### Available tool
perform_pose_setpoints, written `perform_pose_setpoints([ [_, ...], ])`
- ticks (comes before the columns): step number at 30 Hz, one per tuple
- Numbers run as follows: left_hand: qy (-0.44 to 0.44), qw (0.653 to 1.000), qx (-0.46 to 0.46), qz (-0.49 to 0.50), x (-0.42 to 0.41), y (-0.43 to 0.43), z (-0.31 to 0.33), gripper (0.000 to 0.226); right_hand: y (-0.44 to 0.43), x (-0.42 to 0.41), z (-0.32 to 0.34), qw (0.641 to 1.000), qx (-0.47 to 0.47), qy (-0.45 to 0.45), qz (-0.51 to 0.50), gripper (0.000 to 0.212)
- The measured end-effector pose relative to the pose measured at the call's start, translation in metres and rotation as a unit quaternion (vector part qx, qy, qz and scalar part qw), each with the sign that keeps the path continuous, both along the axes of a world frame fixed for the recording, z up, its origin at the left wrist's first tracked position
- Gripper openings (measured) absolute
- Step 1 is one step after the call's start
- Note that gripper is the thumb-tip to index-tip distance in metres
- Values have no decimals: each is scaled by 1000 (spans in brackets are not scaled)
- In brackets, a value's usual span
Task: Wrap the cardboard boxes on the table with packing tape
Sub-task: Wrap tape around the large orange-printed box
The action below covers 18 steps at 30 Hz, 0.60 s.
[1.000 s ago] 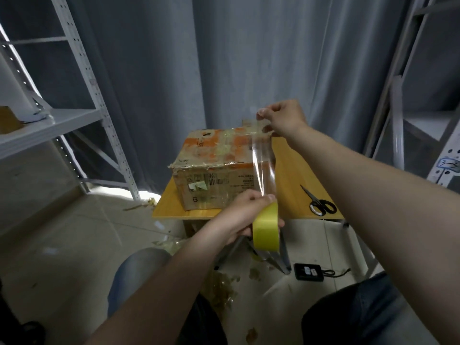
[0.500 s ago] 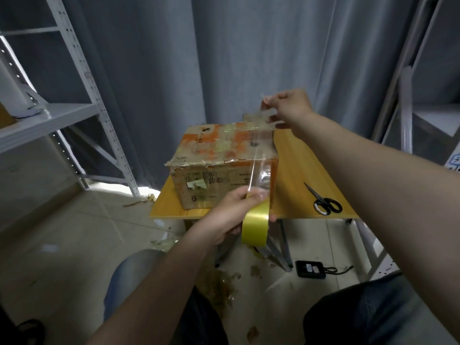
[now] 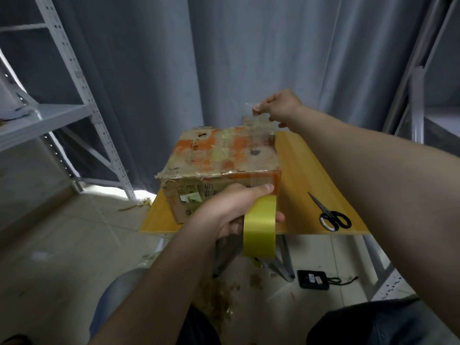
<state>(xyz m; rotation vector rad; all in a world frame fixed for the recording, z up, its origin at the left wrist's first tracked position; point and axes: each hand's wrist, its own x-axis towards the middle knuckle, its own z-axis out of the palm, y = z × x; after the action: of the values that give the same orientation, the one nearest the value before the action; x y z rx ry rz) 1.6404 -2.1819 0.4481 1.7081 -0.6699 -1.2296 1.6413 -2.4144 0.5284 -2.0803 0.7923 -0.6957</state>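
Note:
A worn cardboard box with orange patches and old tape sits on a small yellow table. My left hand grips a yellow roll of packing tape in front of the box's near right corner. A clear strip of tape runs from the roll over the box's right side to its far edge. There my right hand pinches the strip's free end just above the far right corner.
Black scissors lie on the table's right part. A black device with a cord and tape scraps are on the floor under the table. Metal shelving stands at left and right; a grey curtain hangs behind.
The strip has come down onto the box top. My left hand lowered the roll to the box's front face, and my right hand carried the free end to the far edge.

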Motion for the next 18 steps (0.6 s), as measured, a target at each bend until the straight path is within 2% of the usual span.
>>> perform_pose_setpoints([
  [7, -1, 1000, 3, 10, 5, -3, 4, 44, -17, 21, -30, 1000, 14, 14, -6, 15],
  [11, 9, 1000, 5, 12, 5, -4, -3, 44, -25, 27, -53, 994, -53, 92, -34, 24],
  [14, 19, 1000, 1, 14, 5, -6, -7, 47, -26, 29, -62, 987, -74, 135, -55, 22],
  [15, 17, 1000, 1, 14, 6, -7, -9, 47, -27, 31, -64, 986, -69, 143, -60, 28],
  [18, -26, 1000, 1, 15, 6, -8, -17, 41, -28, 28, -61, 971, -102, 175, -129, 79],
])
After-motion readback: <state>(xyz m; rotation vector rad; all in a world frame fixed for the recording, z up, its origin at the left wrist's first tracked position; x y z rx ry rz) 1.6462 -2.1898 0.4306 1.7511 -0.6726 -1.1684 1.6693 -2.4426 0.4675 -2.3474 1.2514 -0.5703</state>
